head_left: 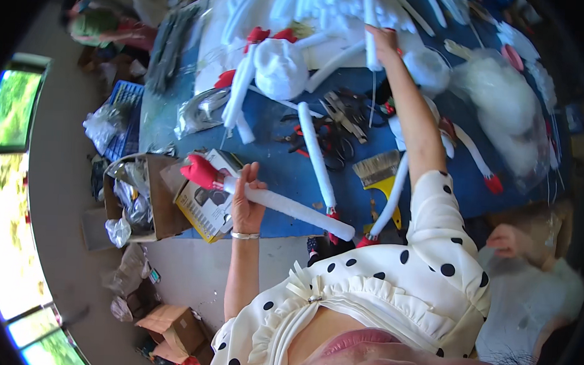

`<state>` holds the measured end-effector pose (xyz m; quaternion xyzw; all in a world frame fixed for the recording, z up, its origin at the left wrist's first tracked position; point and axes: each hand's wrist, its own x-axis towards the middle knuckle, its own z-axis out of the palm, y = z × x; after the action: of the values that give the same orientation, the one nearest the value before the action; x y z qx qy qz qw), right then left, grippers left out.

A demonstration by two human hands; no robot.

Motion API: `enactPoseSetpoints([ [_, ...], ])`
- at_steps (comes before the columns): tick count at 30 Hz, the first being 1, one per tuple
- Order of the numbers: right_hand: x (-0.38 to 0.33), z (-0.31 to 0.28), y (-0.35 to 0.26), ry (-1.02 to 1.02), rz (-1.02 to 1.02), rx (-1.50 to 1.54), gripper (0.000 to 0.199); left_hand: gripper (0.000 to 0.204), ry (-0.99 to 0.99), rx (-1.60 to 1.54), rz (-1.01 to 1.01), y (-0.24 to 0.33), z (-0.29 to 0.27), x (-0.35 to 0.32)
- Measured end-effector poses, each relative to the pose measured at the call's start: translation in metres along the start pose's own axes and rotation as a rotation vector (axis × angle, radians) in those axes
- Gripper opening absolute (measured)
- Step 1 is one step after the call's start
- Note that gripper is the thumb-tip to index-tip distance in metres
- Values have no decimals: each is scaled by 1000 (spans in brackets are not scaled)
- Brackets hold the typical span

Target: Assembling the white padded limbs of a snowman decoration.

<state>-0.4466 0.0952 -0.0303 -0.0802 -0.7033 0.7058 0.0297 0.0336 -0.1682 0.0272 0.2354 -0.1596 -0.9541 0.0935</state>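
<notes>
My left hand [246, 210] is closed around a long white stuffed doll arm [297, 214] with a red mitten [201, 172] at its left end. Stretched far across the blue table [240, 160], my right hand [384, 43] grips another white stuffed limb [371, 28], which has a red end at the top and a thin wire hanging below. Between my hands lie a loose white limb [315, 150] with a red tip, a white stuffed body [281, 68] and several pliers [343, 116]. A pile of white tubes [341, 3] covers the far side.
A wide brush [378, 170] with a yellow handle lies near my side. Bagged white stuffing [504, 104] is at the right. An open carton [163, 192] and a printed box [205, 201] stand left. Another person [531, 281] sits close at right; one more [108, 27] is far left.
</notes>
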Motion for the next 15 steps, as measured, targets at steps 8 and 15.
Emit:
enactPoseSetpoints([
  [8, -72, -56, -57, -184, 168, 275, 22, 27, 13, 113, -70, -9, 60, 43],
  [15, -291, -71, -144, -296, 87, 41, 23, 24, -204, 190, -203, -11, 95, 46],
])
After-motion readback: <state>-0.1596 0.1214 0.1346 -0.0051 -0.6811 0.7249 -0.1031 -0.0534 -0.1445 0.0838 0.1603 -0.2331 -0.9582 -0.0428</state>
